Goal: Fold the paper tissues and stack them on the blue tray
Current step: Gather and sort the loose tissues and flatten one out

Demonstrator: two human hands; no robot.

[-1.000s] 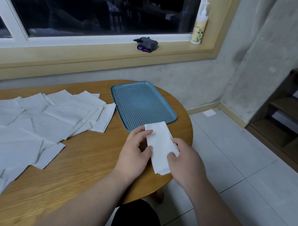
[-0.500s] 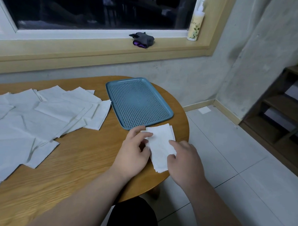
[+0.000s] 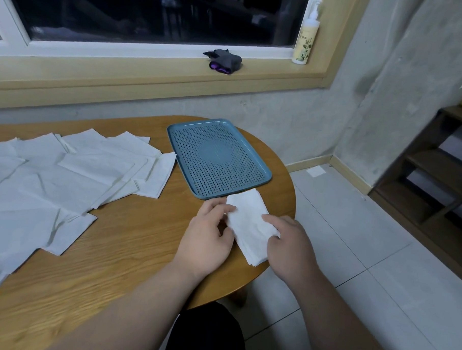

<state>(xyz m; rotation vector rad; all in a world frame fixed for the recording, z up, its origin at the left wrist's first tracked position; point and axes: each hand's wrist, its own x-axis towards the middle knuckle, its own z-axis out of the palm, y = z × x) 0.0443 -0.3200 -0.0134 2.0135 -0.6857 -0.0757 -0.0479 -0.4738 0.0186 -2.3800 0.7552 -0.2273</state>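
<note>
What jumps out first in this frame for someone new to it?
The left hand and right hand hold a folded tissue between them near the right edge of the round wooden table, right in front of the blue tray, which has nothing on it yet. A wide sprawl of unfolded tissues covers the table's left side.

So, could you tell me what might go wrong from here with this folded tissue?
The folded tissue, held by the left hand and right hand, reaches the table edge; released here, it might slide to the floor. Its layers look loose at the near corner and may spring open on the way to the blue tray.
</note>
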